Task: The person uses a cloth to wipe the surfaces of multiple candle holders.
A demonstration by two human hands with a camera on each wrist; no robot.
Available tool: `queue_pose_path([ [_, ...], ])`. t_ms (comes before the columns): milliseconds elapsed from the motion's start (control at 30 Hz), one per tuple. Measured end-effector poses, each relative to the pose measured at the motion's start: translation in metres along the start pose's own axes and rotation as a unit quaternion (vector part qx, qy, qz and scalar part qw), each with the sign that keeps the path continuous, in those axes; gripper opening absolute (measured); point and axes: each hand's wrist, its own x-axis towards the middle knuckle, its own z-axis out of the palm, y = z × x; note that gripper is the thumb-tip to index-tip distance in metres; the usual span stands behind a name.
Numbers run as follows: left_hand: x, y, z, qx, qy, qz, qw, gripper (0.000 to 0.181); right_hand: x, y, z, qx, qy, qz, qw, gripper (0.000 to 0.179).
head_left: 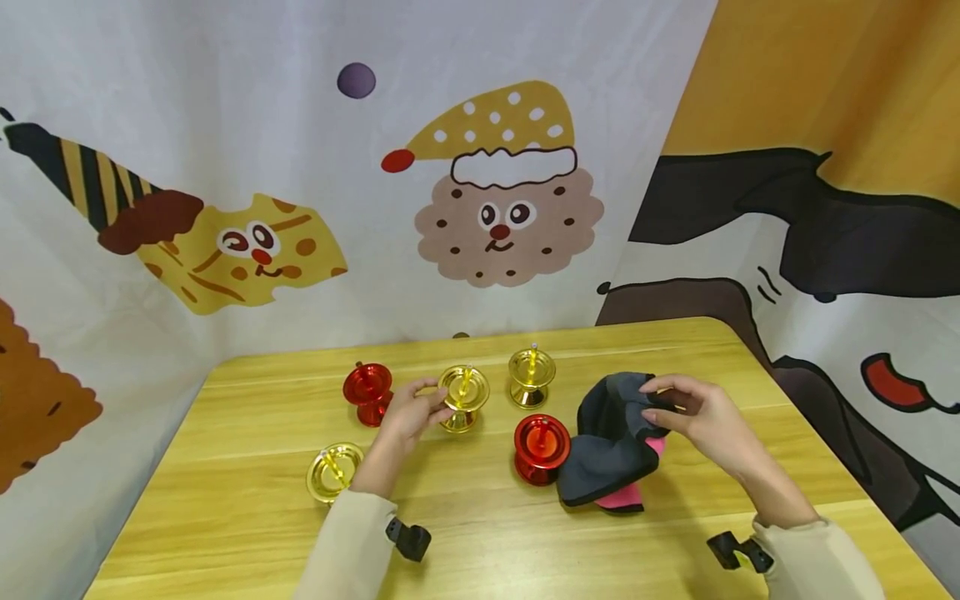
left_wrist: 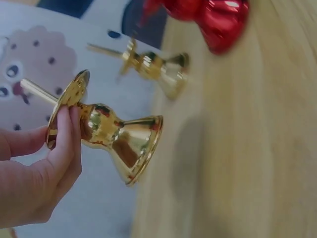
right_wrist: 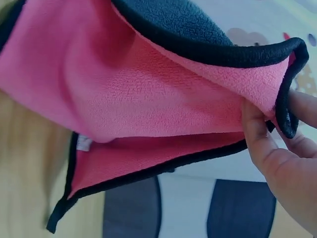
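My left hand [head_left: 408, 412] pinches the dish rim of a gold candlestick [left_wrist: 101, 126], thumb on one side and fingers on the other. A thin spike stands up from the dish, and the flared base shows close over the wooden table in the left wrist view. My right hand [head_left: 701, 408] grips a cloth [head_left: 611, 471] by its edge, between thumb and fingers. One face of the cloth is dark grey, the other pink [right_wrist: 124, 99], with black binding all round. Partly raised, it hangs in folds, its lower part beside a red candlestick [head_left: 542, 450].
Behind the held one stands another gold candlestick [head_left: 532, 379]. A second red candlestick [head_left: 368, 392] is just left of my left hand. Beside my left forearm is a third gold candlestick [head_left: 330, 472], partly covered by it. A printed curtain [head_left: 300, 125] hangs behind the table [head_left: 480, 542].
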Motion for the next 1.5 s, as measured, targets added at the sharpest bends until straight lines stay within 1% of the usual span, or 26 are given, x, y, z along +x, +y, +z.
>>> queue_pose_path([
  [100,-0.009,0.010,0.005,-0.001,-0.021,0.008,0.9997,0.030,0.000,-0.010,-0.002,-0.006,0.010,-0.009,0.9999,0.028],
  [200,-0.020,0.018,0.010,0.010,-0.040,0.019,0.9990,0.030,-0.001,-0.022,0.000,-0.011,0.017,-0.008,0.9998,0.032],
  [267,-0.027,0.024,0.015,0.019,-0.050,0.025,0.9982,0.030,-0.001,-0.031,0.002,-0.012,0.017,-0.016,0.9996,0.034],
  [400,-0.039,0.032,0.025,0.028,-0.072,0.037,0.9963,0.030,0.001,-0.047,0.007,-0.009,0.008,-0.039,0.9992,0.037],
  [500,-0.046,0.036,0.030,0.036,-0.088,0.044,0.9945,0.028,0.004,-0.058,0.011,-0.003,0.000,-0.061,0.9981,0.039],
  [633,-0.055,0.038,0.037,0.046,-0.105,0.048,0.9922,0.027,0.010,-0.067,0.022,0.037,-0.032,-0.085,0.9952,0.041],
  [733,-0.062,0.039,0.042,0.049,-0.119,0.055,0.9901,0.026,0.014,-0.069,0.034,0.050,-0.057,-0.104,0.9917,0.044],
  [867,-0.068,0.039,0.046,0.057,-0.143,0.065,0.9859,0.025,0.018,-0.067,0.051,0.030,-0.068,-0.127,0.9891,0.046],
  [1000,-0.073,0.039,0.048,0.060,-0.164,0.068,0.9823,0.026,0.019,-0.064,0.065,0.030,-0.085,-0.133,0.9870,0.052],
  [1100,-0.077,0.040,0.049,0.064,-0.167,0.070,0.9813,0.026,0.018,-0.062,0.072,0.024,-0.094,-0.143,0.9850,0.055],
  [1233,-0.079,0.039,0.050,0.068,-0.169,0.082,0.9799,0.023,0.019,-0.061,0.079,0.005,-0.091,-0.144,0.9854,0.053],
  [1400,-0.078,0.037,0.050,0.072,-0.173,0.099,0.9774,0.021,0.020,-0.057,0.086,0.008,-0.087,-0.127,0.9881,0.046],
  [1500,-0.078,0.035,0.052,0.078,-0.180,0.105,0.9749,0.020,0.021,-0.055,0.089,0.015,-0.087,-0.126,0.9881,0.044],
])
